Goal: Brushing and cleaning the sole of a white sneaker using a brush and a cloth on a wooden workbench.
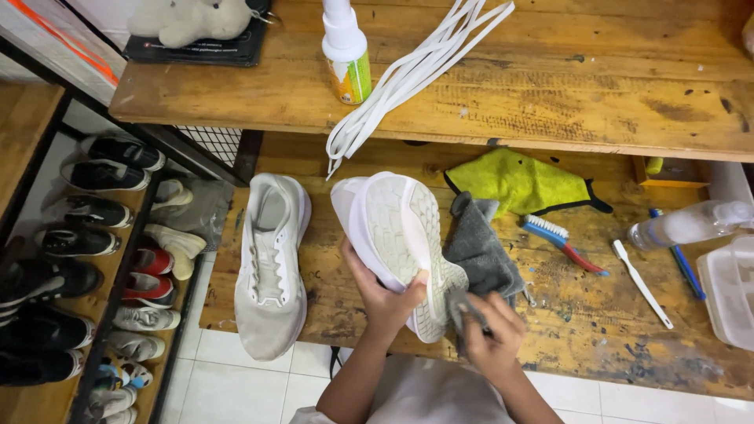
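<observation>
**Bench entry: sole-up sneaker in hand, cloth at the heel**

Your left hand is wrapped around the edge of a white sneaker, fingers curled shut on it, thumb lying on the tread. The shoe is tipped sole-up above the lower wooden bench, near the front edge. Your right hand is closed on a grey cloth; a pinched fold of it touches the sole's near end, and the rest of the cloth trails back across the bench behind the shoe.

Count, lower bench: one second white sneaker, upright, laceless, just left of the held one. One yellow-green cloth with dark trim. One brush with blue and red handle. One white toothbrush. One blue pen. One clear bottle lying on its side. One clear plastic tub at the right edge.

Upper shelf: one white spray bottle, standing, with an orange and green label around its lower body; print too small to tell. One bundle of white laces hanging over the front edge. One grey plush toy on a black pad.

Left: a shoe rack with several rows of shoes; exact number unclear.
</observation>
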